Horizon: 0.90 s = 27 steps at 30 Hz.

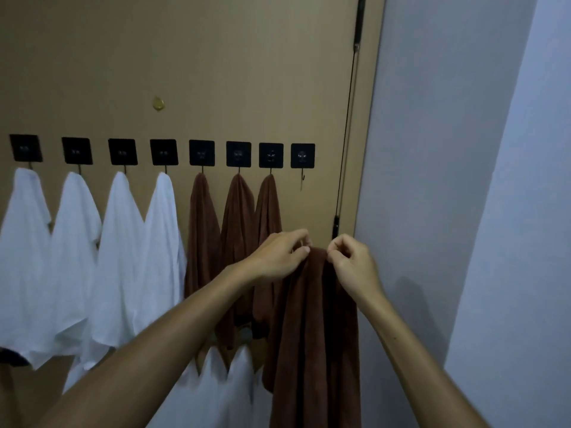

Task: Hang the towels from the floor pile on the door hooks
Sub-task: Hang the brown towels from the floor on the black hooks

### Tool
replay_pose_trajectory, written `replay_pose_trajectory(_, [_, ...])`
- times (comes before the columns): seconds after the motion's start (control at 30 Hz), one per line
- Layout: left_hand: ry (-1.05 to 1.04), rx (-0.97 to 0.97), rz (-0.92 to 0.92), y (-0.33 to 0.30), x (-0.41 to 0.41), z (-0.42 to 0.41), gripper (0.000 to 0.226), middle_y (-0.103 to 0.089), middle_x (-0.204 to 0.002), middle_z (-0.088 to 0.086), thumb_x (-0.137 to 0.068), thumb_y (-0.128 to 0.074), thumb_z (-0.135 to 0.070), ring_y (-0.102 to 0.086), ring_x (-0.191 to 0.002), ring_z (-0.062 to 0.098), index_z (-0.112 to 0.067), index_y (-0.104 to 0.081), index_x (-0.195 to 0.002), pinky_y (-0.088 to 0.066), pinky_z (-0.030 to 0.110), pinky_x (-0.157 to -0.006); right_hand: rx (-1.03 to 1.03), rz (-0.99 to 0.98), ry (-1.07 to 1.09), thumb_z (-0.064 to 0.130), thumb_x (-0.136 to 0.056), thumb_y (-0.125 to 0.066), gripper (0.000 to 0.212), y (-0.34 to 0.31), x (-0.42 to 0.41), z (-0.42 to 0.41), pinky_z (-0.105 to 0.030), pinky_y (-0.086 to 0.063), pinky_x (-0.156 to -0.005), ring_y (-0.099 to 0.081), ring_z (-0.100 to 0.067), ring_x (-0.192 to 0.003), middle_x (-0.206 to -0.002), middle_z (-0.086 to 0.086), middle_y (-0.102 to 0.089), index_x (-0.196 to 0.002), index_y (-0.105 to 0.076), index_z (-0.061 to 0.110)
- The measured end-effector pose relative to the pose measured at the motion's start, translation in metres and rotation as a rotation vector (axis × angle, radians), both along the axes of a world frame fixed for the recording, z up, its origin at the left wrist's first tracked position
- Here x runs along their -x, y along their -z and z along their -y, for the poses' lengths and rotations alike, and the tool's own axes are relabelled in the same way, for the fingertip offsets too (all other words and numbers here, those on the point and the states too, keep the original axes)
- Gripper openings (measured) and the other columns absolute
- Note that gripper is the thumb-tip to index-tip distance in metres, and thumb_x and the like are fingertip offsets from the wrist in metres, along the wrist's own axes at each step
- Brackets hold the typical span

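Both my left hand and right hand pinch the brown towel's top edge; I should lift it squarely onto the empty hook.

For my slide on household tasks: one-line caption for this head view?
Both hands lift a brown towel toward the last empty door hook.

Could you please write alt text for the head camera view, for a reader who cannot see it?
Both hands, left hand and right hand, pinch the top of a brown towel below the one empty hook at the right end of a row on a tan door. The other seven hooks hold four white towels and three brown towels.
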<state>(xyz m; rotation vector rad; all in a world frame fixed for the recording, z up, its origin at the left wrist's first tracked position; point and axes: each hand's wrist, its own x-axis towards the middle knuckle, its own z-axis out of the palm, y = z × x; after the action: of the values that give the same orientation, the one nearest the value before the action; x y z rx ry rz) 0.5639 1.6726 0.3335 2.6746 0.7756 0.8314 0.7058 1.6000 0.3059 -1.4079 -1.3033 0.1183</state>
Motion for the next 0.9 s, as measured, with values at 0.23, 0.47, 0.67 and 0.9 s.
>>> replay_pose_trajectory(0.23, [-0.043,-0.01,0.166,-0.035,-0.042,-0.068,0.007,-0.059,-0.08,-0.003,-0.098,-0.043,-0.019,-0.057,-0.076,0.014,-0.02,-0.05,-0.098,-0.04,0.023,-0.061,-0.116,-0.031,0.086,0.003,-0.085,-0.053,0.012,-0.04,-0.032,-0.084,-0.008,-0.037,-0.053,-0.047,-0.006,-0.064,-0.07,0.0,-0.055,-0.076,-0.058,0.009])
replay_pose_trajectory(0.47, [-0.127,-0.088,0.296,-0.066,-0.069,-0.128,0.021,-0.057,-0.093,0.001,-0.091,-0.036,0.0,-0.052,-0.091,0.016,-0.012,-0.054,-0.089,-0.039,0.027,-0.077,-0.131,-0.035,0.106,-0.001,-0.084,-0.047,0.02,-0.082,-0.055,-0.161,-0.023,-0.041,-0.069,-0.055,-0.016,-0.083,-0.081,0.001,-0.059,-0.08,-0.058,0.015])
replay_pose_trajectory(0.67, [-0.259,-0.117,0.37,-0.103,-0.092,-0.173,0.024,-0.051,-0.117,0.003,-0.095,-0.038,-0.008,-0.051,-0.108,0.018,-0.013,-0.056,-0.11,-0.043,0.033,-0.094,-0.127,0.114,0.167,-0.006,-0.084,-0.04,0.036,-0.131,-0.072,-0.215,-0.033,-0.045,-0.1,-0.055,-0.024,-0.114,-0.11,-0.01,-0.065,-0.106,-0.065,0.008])
replay_pose_trajectory(0.9, [-0.346,0.035,0.252,-0.075,-0.111,-0.211,0.027,-0.05,-0.125,0.009,-0.097,-0.038,-0.013,-0.05,-0.115,0.024,-0.012,-0.049,-0.122,-0.043,0.037,-0.097,0.05,0.335,0.2,0.011,-0.093,-0.041,0.031,-0.101,-0.084,-0.266,-0.04,-0.037,-0.105,-0.047,-0.028,-0.12,-0.118,-0.01,-0.061,-0.115,-0.063,0.013])
